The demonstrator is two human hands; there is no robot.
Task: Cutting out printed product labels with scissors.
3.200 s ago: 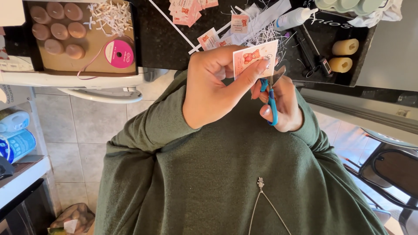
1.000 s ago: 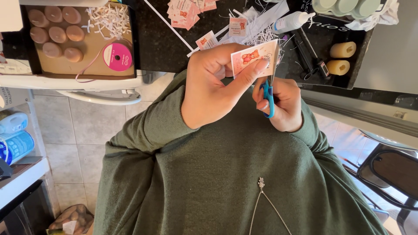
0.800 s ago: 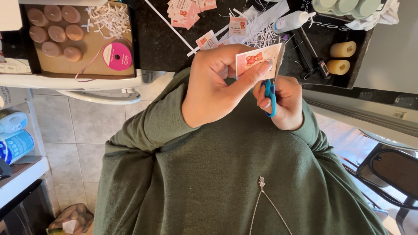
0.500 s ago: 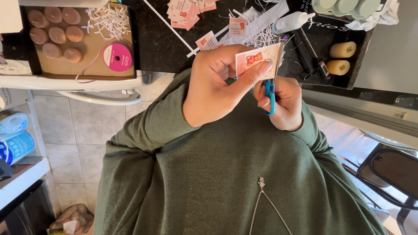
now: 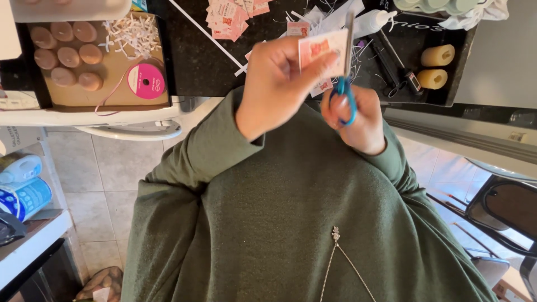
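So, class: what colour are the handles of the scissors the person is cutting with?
Blue. The scissors' handles show in the head view, looped around the right hand's fingers.

— What can't you make out?

— The left hand is blurred, and it covers the left end of the card. The print on the card is a red smear.

— The scissors?

— The blades stand edge-on behind the card, so whether they gape or meet is lost. The right hand has its fingers through the blue loops; their tips are hidden.

— And on the worktop?

— The pile of cards is cut by the top edge, as is the tray of green cups. The chair runs off the right edge.
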